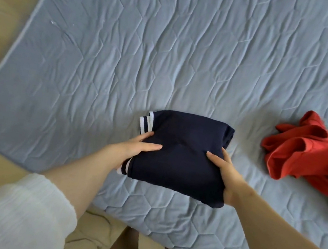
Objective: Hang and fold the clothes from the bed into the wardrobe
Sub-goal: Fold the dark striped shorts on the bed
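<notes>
Head view, looking down on the bed point(171, 49), which has a pale blue quilted cover. Its far and right parts run out of frame.

Navy garment point(181, 159) — folded into a compact rectangle, near the bed's near edge, about mid-frame. White-striped trim shows at its upper left corner and again at lower left, beside the wrist. We cannot tell what kind of garment it is, nor whether it rests on the bed or is held just off it.

Left hand point(132, 149) grips the garment's left edge. The thumb lies on top and one finger shows along the side; the other fingers are hidden by the fabric. Right hand point(226, 174) grips the right edge likewise, thumb on top, fingers out of sight underneath. The hands are apart, one at each side, both clamped on the fold.

Red garment point(306, 152) — crumpled on the bed, well to the right of the navy one and not touching it. Its right part is blurred and cut off by the frame edge.

The left forearm has a white sleeve point(13, 214) ending near the elbow.

Beige floor point(8, 0) shows at left and along the bottom. A thin cord-like line point(93, 240) lies on it by the bed's edge, too faint to identify. The person's legs point(128, 240) show at bottom centre, partly cut off.
</notes>
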`<state>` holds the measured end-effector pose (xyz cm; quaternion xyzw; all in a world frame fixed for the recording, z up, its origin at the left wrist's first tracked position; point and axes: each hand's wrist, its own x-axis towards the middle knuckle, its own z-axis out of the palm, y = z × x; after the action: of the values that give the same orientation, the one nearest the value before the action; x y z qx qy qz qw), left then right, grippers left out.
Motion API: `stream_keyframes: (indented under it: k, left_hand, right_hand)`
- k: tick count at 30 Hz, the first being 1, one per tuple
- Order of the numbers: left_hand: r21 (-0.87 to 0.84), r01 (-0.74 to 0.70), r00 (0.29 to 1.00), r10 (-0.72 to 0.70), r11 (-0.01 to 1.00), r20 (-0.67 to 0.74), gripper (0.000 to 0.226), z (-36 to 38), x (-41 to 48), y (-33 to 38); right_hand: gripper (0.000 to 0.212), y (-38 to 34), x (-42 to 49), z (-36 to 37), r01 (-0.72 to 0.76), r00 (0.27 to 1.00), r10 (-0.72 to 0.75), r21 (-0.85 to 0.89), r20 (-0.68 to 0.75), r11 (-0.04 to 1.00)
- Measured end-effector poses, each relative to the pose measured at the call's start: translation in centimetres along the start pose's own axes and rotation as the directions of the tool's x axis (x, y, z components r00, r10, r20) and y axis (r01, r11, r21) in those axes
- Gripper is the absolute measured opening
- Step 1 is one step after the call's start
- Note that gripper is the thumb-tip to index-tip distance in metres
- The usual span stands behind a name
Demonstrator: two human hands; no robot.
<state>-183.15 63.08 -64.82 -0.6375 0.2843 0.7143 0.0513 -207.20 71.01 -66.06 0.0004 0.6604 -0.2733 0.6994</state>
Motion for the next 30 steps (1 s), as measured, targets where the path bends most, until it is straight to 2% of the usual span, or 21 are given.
stream_keyframes:
  k: [4,7,11,14,22,28,30]
  left_hand:
    - [-0.113,0.005,1.000,-0.006,0.994,-0.004,0.065,-0.8,-5.6,-2.0]
    - [-0.225,-0.040,0.999,0.035,0.974,-0.028,0.064,-1.4,-10.0,-3.2]
    - [-0.400,-0.144,0.989,0.117,0.905,-0.092,0.067,-2.7,-17.1,-3.4]
    - [-0.522,-0.246,0.969,0.196,0.817,-0.151,0.076,-4.3,-23.7,-3.4]
    - [-0.649,-0.572,0.820,0.366,0.501,-0.440,0.061,-10.7,-39.7,-4.8]
    - [-0.630,-0.715,0.698,0.356,0.303,-0.621,0.043,-18.2,-47.2,-8.0]
    - [-0.589,-0.764,0.644,0.356,0.262,-0.677,0.042,-21.4,-49.6,-9.5]
  right_hand:
    - [0.066,0.8,-4.4,1.6,-0.060,0.998,0.060,0.003,0.017,0.998]
    - [0.069,0.2,-7.9,3.1,-0.052,0.997,0.053,-0.037,0.049,0.998]
    - [0.058,-2.0,-13.1,6.5,0.029,0.991,-0.017,-0.088,0.133,0.996]
    - [0.046,-4.5,-17.9,9.7,0.105,0.966,-0.072,-0.124,0.246,0.987]
    - [0.061,-10.4,-29.0,23.0,0.354,0.801,-0.173,-0.220,0.574,0.909]
    - [0.049,-10.0,-34.1,35.6,0.422,0.709,-0.118,-0.284,0.695,0.861]
    - [0.054,-9.1,-35.5,40.0,0.434,0.669,-0.094,-0.285,0.738,0.855]
